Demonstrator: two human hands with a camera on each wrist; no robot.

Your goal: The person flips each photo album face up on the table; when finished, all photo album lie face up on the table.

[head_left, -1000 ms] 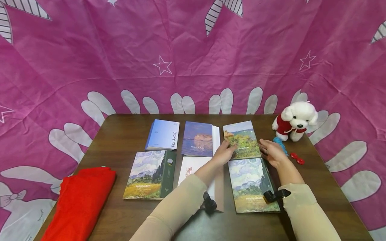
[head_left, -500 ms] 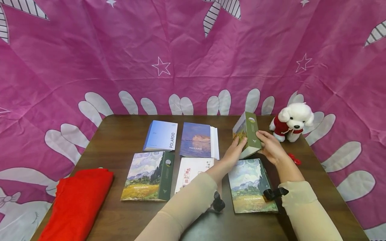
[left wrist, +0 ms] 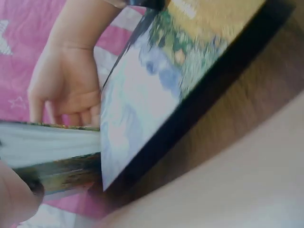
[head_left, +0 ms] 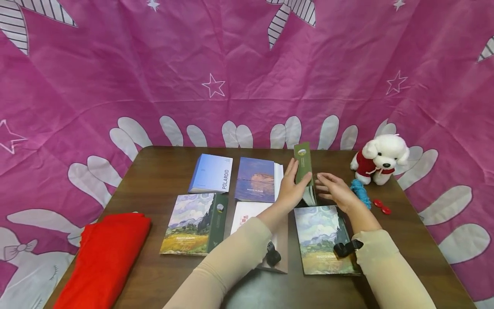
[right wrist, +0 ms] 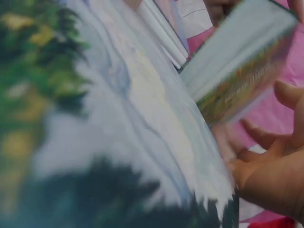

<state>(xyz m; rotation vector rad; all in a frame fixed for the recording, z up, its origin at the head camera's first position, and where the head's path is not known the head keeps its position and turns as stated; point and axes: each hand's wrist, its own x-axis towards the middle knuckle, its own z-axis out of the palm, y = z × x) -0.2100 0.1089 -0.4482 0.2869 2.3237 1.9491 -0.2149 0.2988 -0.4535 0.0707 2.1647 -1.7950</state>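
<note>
A: Nearest the viewer?
B: A flat, glossy landscape album (head_left: 323, 238) on the dark wood-grain tabletop (head_left: 154, 171).

A: And beyond it?
B: The green-spined album (head_left: 303, 169) stands on edge, long axis vertical. The left hand (head_left: 290, 189) grasps it from its left, thumb on the spine; the right hand (head_left: 335, 189) hovers just right, fingers relaxed, holding nothing, apparently apart.

A: Farther back?
B: A plush white dog (head_left: 380, 158) against wrinkled pink fabric (head_left: 247, 73).

Pink cloth behind a dark table

Star-printed pink backdrop (head_left: 247, 73) hangs creased around the dark brown wooden table (head_left: 154, 180).
</note>
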